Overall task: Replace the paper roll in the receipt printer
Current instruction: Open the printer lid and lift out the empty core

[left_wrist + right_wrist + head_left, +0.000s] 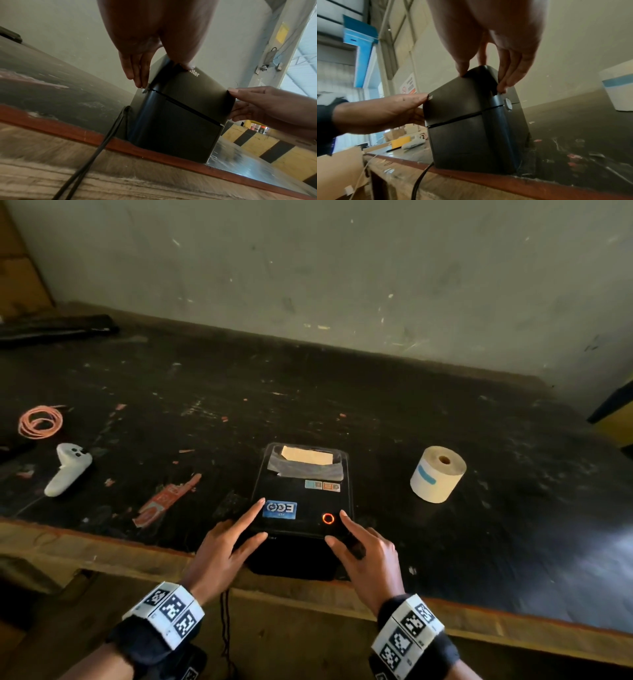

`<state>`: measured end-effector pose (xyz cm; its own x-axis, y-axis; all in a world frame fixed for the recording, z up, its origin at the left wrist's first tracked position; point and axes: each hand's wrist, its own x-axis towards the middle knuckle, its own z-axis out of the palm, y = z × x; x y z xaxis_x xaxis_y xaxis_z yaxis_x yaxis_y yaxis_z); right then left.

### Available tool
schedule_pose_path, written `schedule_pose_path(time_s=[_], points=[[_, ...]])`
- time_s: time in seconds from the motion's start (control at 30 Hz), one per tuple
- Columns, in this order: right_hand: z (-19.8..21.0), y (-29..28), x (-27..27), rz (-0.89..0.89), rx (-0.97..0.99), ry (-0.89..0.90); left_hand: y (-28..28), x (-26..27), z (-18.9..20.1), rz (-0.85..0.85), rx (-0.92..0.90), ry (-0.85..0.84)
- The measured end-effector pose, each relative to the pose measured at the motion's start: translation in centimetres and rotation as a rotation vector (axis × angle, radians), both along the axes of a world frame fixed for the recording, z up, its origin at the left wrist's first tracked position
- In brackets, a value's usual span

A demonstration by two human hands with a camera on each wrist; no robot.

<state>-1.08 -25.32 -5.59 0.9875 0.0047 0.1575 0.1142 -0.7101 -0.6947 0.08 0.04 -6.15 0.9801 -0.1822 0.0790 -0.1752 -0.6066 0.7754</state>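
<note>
A black receipt printer [301, 508] stands at the front edge of the dark table [479, 542], lid down, an orange ring light glowing on top. A tan paper strip [306, 456] sticks out of its far slot. My left hand [233, 539] rests on the lid's near left corner: index finger straight on top, thumb on the front edge, other fingers [137, 75] reaching down the left side to the seam. My right hand [356, 539] mirrors it on the right corner, its fingers [506, 81] just above a round side button [507, 104]. A full paper roll [438, 474] with a blue label stands to the right.
A white controller [68, 469], a pink cable coil [40, 421] and a red wrapper [164, 501] lie to the left. A flat black object [54, 328] sits at the far left by the wall. The printer's cord [96, 148] hangs over the table's front edge.
</note>
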Motion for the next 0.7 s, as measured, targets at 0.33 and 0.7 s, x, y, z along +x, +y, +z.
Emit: schedule_pose_path(time_s=[0.33, 0.7], points=[[-0.3, 0.5, -0.4, 0.030, -0.038, 0.072, 0.3, -0.1, -0.1, 0.023, -0.023, 0.029], [-1.0, 0.6, -0.4, 0.024, -0.053, 0.002, 0.4, -0.1, 0.1, 0.013, 0.028, 0.009]])
